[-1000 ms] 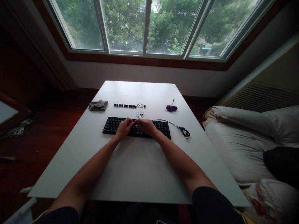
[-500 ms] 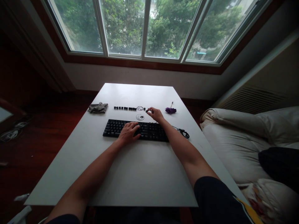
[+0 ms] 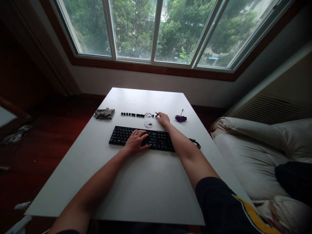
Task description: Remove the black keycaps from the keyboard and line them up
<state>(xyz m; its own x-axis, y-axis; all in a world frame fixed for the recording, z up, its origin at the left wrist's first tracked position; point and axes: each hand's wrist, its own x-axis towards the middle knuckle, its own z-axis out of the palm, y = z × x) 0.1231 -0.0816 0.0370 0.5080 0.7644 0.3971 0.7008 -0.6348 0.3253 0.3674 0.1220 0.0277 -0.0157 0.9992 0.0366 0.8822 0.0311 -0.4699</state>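
Note:
A black keyboard point(image 3: 117, 135) lies across the white table. My left hand point(image 3: 136, 141) rests on its middle with the fingers stretched out and the thumb apart. Beyond the keyboard, my right hand point(image 3: 163, 119) is closed in a pinch on a small dark tool with thin prongs point(image 3: 156, 113); its exact kind is too small to make out. A black keycap point(image 3: 156, 116) is just by those fingertips. To the left runs a row of several loose keycaps point(image 3: 131, 114). One round clear lid-like piece point(image 3: 148, 115) sits in that row, and a similar round piece point(image 3: 148, 124) lies nearer the keyboard.
A crumpled grey cloth point(image 3: 104, 113) lies at the table's left. On the right are a purple brush-like thing with a pale handle point(image 3: 180, 118) and a coiled black cable point(image 3: 195, 143). A padded sofa point(image 3: 234, 149) stands beside the table's right edge.
My right hand has shifted slightly along the row and its tool shows more clearly above the fingers. My left hand stays on the keyboard. The whole view has moved a little.

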